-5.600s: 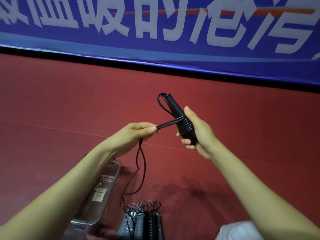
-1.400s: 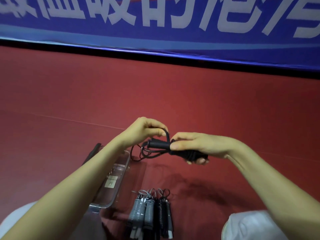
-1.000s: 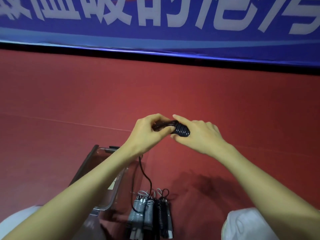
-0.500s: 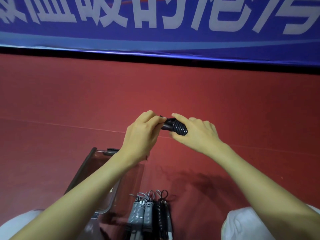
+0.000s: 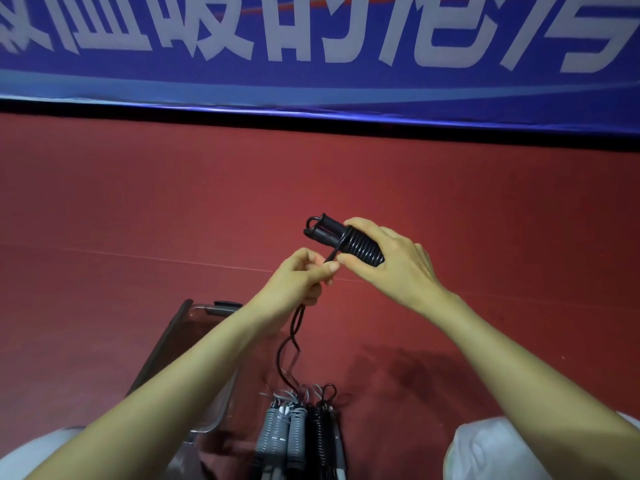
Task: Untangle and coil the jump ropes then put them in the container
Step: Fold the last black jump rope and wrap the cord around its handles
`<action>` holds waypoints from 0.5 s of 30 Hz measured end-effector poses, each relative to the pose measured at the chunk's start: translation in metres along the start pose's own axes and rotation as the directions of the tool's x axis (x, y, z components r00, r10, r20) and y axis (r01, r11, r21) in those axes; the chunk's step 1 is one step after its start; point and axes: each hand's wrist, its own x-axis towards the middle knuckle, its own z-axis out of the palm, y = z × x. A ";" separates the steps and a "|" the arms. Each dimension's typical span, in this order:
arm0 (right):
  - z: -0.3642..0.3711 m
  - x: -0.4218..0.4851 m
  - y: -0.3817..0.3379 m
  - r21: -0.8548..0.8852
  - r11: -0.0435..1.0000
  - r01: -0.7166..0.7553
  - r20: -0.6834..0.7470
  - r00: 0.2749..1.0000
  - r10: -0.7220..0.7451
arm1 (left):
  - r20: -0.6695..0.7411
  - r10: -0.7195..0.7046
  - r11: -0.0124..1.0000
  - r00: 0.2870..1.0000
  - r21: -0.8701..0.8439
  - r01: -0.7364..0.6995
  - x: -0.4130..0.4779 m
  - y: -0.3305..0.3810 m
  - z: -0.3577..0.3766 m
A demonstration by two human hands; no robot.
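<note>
My right hand (image 5: 394, 265) grips a black jump rope (image 5: 346, 239) by its two handles, held side by side with cord wound tightly around them. My left hand (image 5: 301, 282) pinches the loose cord just below the handles. The free cord end (image 5: 289, 344) hangs down from my left hand in a loop. Below, a clear plastic container (image 5: 204, 341) sits on the red floor under my left forearm. Several coiled ropes, grey (image 5: 280, 434) and black (image 5: 320, 438), lie side by side in the container's right part.
The red floor (image 5: 138, 220) stretches ahead to a blue banner (image 5: 311, 64) with white characters along the back. My knees in white cloth (image 5: 498, 448) show at the bottom corners.
Both hands were pressed together over the handles; now my left hand has dropped down-left, drawing the cord out. The wound handles show above my right hand and the loose end hangs free.
</note>
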 end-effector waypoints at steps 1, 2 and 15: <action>0.000 0.000 0.001 0.060 0.998 0.004 0.003 1.000 -0.004 | 0.063 0.024 0.999 0.998 0.035 -0.026 0.001 0.001 -0.003; 0.000 0.001 0.001 0.123 0.992 0.008 0.005 1.000 -0.008 | 0.110 0.052 0.996 0.993 0.067 -0.060 0.003 0.003 -0.006; 0.001 0.004 -0.008 0.463 0.886 -0.024 0.054 0.999 -0.001 | 0.011 0.184 0.983 0.983 0.003 -0.184 0.007 0.007 -0.018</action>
